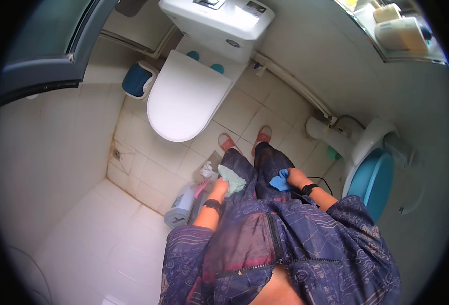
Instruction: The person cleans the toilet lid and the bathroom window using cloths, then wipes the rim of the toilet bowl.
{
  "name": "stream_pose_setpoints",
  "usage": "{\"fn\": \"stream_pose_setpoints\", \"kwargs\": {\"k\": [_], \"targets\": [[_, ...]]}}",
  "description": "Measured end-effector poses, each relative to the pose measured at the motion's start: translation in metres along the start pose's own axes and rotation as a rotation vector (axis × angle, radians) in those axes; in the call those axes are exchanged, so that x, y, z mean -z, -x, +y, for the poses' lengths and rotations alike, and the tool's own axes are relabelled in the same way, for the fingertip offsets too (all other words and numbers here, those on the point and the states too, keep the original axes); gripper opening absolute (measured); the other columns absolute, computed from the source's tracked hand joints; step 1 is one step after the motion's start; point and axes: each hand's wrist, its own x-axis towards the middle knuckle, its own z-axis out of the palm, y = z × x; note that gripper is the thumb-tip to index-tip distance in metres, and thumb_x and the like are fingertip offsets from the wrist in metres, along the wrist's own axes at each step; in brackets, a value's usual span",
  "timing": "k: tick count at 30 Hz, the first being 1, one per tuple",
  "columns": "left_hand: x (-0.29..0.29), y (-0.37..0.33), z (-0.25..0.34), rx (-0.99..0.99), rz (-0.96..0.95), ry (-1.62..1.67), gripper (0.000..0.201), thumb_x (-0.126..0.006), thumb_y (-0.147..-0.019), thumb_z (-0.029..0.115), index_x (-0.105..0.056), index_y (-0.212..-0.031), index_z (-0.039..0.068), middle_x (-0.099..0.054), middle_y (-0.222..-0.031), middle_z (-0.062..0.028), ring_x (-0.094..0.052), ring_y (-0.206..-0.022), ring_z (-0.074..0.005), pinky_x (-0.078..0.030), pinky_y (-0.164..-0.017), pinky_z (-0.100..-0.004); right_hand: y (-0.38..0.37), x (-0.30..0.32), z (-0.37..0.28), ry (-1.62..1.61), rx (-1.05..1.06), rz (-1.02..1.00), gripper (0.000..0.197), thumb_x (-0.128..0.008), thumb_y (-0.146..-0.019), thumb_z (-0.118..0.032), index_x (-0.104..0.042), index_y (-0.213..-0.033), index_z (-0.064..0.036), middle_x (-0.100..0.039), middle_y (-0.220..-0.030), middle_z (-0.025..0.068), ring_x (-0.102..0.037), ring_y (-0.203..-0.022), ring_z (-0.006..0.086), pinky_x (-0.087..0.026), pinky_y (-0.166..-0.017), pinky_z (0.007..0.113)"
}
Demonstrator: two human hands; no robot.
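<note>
My left hand (pixel 221 185) is closed on a pale green cloth (pixel 233 179), which hangs in front of my left leg. In my right hand (pixel 297 179) I grip a blue cloth (pixel 280 182), bunched beside my right thigh. Both cloths are held apart from each other, and most of my fingers are covered by them or turned away. Ahead of me stands a white toilet with its lid (pixel 186 96) down. Under my left forearm, on the floor, are a greyish-blue plastic bottle (pixel 179 206) and some crumpled white tissue (pixel 207 169).
A blue and white bin (pixel 138 80) stands left of the toilet. To my right, a white washbasin (pixel 359 147) holds a blue basin (pixel 374 178). Pipes (pixel 295 84) run along the wall. A mirrored shelf (pixel 405 35) with bottles juts out upper right. A dark-framed window (pixel 41 56) is upper left.
</note>
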Motion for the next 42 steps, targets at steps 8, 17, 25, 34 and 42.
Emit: {"fn": "stream_pose_setpoints", "kwargs": {"k": [8, 17, 25, 34, 42], "targets": [[0.023, -0.011, 0.013, -0.028, -0.073, -0.305, 0.031, -0.056, -0.074, 0.004, -0.058, -0.105, -0.001, -0.063, -0.096, -0.0106, -0.058, -0.089, -0.0227, -0.044, -0.08, -0.0329, 0.012, 0.035, -0.04, 0.037, 0.045, -0.024, 0.027, -0.054, -0.074, -0.006, -0.061, -0.099, -0.0023, -0.066, -0.093, 0.0164, -0.063, -0.087, 0.0306, -0.048, -0.077, 0.039], [0.048, -0.028, -0.04, -0.003, -0.154, -0.023, 0.028, -0.056, -0.075, 0.007, -0.061, -0.101, -0.001, -0.065, -0.092, -0.0098, -0.06, -0.082, -0.0214, -0.046, -0.073, -0.0334, 0.034, 0.08, -0.06, -0.579, 0.186, -0.907, 0.034, -0.062, -0.076, -0.005, -0.06, -0.11, -0.0027, -0.064, -0.096, -0.0008, -0.056, -0.084, 0.0104, -0.047, -0.076, 0.026], [0.042, 0.014, -0.002, 0.233, -0.184, 0.457, 0.026, -0.057, -0.081, 0.011, -0.056, -0.106, 0.003, -0.061, -0.096, -0.0073, -0.06, -0.083, -0.0189, -0.049, -0.074, -0.0337, -0.021, 0.03, -0.003, -0.27, 0.174, -0.46, 0.037, -0.061, -0.073, -0.018, -0.059, -0.106, -0.0029, -0.065, -0.096, 0.013, -0.06, -0.088, 0.0233, -0.047, -0.079, 0.034], [0.13, -0.088, 0.023, -0.253, 0.191, 1.379, 0.036, -0.053, -0.082, 0.009, -0.051, -0.117, 0.006, -0.059, -0.113, -0.01, -0.058, -0.104, -0.0273, -0.046, -0.09, -0.043, -0.025, 0.027, 0.018, -0.619, -0.049, -0.239, 0.036, -0.059, -0.08, -0.012, -0.055, -0.114, -0.0014, -0.063, -0.096, 0.0079, -0.057, -0.088, 0.0165, -0.046, -0.081, 0.031], [0.171, -0.149, 0.065, -0.238, 0.338, 1.467, 0.033, -0.053, -0.08, 0.009, -0.052, -0.113, 0.006, -0.06, -0.106, -0.0091, -0.058, -0.097, -0.0263, -0.048, -0.084, -0.0409, -0.025, 0.009, 0.019, -0.659, -0.123, -0.249, 0.033, -0.058, -0.08, -0.01, -0.056, -0.111, -0.0008, -0.062, -0.096, 0.0075, -0.057, -0.089, 0.0171, -0.045, -0.083, 0.03]]}}
